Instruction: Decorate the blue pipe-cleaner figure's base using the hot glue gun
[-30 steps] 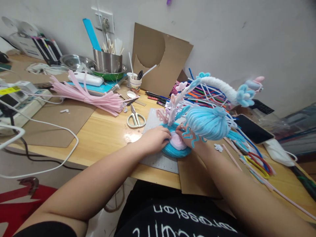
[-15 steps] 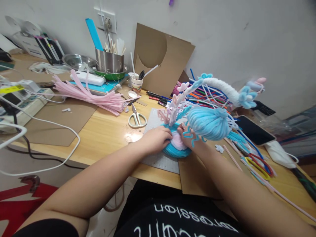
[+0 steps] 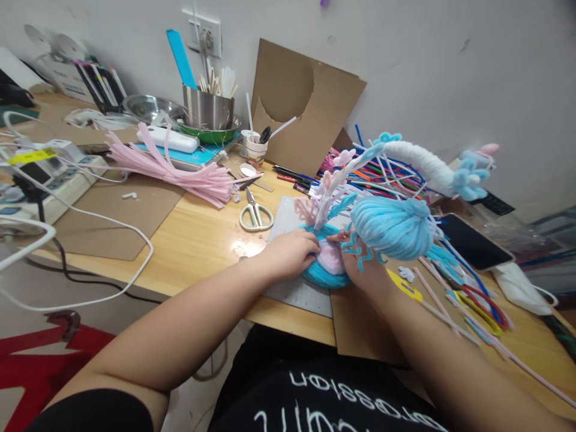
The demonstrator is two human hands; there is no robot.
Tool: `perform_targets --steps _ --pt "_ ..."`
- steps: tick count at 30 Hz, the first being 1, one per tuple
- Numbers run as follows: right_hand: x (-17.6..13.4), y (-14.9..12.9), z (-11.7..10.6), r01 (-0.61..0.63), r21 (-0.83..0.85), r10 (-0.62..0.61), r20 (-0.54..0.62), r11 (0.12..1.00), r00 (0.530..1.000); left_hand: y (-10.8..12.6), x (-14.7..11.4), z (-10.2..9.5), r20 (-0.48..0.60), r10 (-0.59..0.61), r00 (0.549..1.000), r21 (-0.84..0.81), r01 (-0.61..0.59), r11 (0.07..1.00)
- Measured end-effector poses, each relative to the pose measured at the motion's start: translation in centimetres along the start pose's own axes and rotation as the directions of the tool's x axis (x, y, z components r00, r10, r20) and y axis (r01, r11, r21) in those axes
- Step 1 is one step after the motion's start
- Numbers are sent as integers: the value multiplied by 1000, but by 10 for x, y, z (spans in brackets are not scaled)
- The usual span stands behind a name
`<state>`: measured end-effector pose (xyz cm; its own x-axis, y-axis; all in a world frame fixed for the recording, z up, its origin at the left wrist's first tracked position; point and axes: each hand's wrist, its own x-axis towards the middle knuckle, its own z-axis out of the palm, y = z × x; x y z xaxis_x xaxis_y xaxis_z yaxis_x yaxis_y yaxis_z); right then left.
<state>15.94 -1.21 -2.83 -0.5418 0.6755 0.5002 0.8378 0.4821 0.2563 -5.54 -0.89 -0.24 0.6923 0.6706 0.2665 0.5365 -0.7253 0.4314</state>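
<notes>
A pipe-cleaner ornament stands on a grey board (image 3: pixel 299 294). Its round blue base (image 3: pixel 321 277) has a pale pink middle (image 3: pixel 330 257), and from it a white fuzzy stem (image 3: pixel 420 157) arches up to the right, bearing small flowers. From the arch hangs a puffy pale-blue bundle (image 3: pixel 390 227). My left hand (image 3: pixel 297 252) curls its fingers over the base's left side. At the right side my right hand (image 3: pixel 362 273) grips the base, its fingers partly hidden behind the blue bundle and curly strands.
Scissors (image 3: pixel 256 215) and a pink pipe-cleaner bundle (image 3: pixel 180 171) lie left. Behind are a paper cup (image 3: pixel 255 153), a metal pot (image 3: pixel 209 109) and leaning cardboard (image 3: pixel 292 114). On the right lie a phone (image 3: pixel 474 241), loose pipe cleaners (image 3: pixel 479 306) and a yellow tool (image 3: pixel 405 285).
The view has shifted slightly, so most things sit farther right. My right forearm has moved a little, and the yellow tool beside it now shows. Both hands stay at the base.
</notes>
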Motion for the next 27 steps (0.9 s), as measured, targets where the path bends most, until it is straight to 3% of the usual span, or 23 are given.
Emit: perform_targets --steps 6,15,22,27 --pt "-8 -6 -4 42 8 -42 -33 999 999 0 1 1 -7 2 1000 -7 -3 1000" --pt "-3 -8 -3 -33 160 37 -23 987 999 2 2 -1 -24 -20 1000 -29 19 999" --pt "-4 -19 -9 -33 128 38 -32 991 999 2 6 1 -115 -283 952 -135 267 954" --pt "-5 -22 -5 -108 210 105 24 972 994 -6 7 3 -149 -283 947 -120 267 956"
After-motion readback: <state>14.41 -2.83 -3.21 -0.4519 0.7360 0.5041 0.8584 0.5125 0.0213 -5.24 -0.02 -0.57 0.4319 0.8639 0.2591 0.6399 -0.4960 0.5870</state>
